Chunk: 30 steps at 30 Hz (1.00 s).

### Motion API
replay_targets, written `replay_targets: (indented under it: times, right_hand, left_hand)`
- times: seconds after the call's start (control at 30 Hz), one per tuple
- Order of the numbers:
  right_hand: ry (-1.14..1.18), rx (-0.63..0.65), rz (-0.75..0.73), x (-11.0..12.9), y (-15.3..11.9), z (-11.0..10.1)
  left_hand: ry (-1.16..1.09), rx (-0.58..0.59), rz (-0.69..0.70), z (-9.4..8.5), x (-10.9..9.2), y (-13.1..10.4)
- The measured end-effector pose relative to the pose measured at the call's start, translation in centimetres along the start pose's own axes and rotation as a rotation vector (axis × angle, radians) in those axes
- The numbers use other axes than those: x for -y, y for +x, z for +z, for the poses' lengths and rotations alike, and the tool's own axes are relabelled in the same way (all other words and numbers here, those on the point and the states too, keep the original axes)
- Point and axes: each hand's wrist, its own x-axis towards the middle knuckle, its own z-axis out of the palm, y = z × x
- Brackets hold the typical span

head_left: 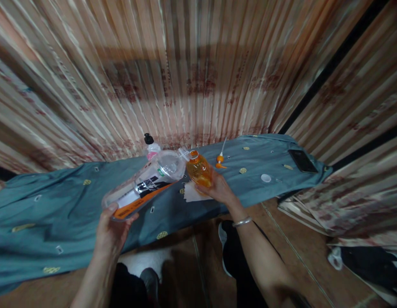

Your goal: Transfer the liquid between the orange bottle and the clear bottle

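Fingers of the left hand clamp the lower end of a large clear plastic bottle with an orange-and-black label, its long axis slanting rightward to a neck beside the open mouth of a rounded translucent orange bottle gripped by the right hand.

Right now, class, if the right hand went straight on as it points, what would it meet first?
The right hand, leading with its orange bottle, would likely meet the clear container first; depth is unclear.
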Motion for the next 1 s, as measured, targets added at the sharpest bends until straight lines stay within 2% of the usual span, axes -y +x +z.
replay_targets:
  times: [0.63, 1.0]
  right_hand:
    - [0.0, 0.038, 0.007, 0.4, 0.2, -0.06]
    - [-0.013, 0.037, 0.005, -0.17, 0.31, 0.07]
  left_hand:
    - [-0.009, 0.051, 0.045, -0.98, -0.06, 0.57]
    - [-0.001, 0.048, 0.08, -0.57, -0.51, 0.37]
